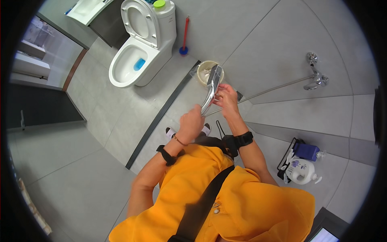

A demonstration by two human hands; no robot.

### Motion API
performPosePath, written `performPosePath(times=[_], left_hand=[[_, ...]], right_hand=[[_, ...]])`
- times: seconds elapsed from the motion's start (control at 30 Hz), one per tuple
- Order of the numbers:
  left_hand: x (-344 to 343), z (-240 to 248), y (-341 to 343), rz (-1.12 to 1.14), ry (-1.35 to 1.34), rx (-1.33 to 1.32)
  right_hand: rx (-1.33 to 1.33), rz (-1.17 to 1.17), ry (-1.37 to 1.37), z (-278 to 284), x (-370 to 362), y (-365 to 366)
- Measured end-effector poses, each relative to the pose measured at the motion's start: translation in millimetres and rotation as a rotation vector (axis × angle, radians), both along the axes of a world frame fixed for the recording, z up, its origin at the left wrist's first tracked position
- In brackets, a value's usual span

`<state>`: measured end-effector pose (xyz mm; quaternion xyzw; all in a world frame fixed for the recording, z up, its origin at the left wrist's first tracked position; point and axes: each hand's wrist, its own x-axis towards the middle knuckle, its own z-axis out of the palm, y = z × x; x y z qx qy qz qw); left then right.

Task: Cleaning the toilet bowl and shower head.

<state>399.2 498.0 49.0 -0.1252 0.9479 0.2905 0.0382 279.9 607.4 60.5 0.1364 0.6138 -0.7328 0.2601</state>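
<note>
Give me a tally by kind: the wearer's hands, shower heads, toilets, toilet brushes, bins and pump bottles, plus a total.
Hands: 2 (left hand, right hand)
Shower head: 1
Toilet: 1
Toilet brush: 1
Bin: 1
Pump bottles: 2 (purple bottle, white bottle)
Total: 8

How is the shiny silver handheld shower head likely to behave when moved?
The shower head seems stiff, given its smooth, hard-looking curve. Its glossy finish may be slippery. The thin grey hose, stretched from the chrome wall tap toward it, could tug it.

White toilet, lid raised, red-handled brush beside it, purple bottle, white jug
</note>
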Motion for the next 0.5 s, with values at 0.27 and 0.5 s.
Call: performPosePath(times=[0.27, 0.5], left_hand=[[0, 27, -23, 0.001, -0.138, 1.069], [1, 37, -33, 0.15, -0.175, 1.254]], right_hand=[[0.187, 0.087, 0.176, 6, 0, 24], [0.204, 0.129, 0.498, 17, 22, 17]])
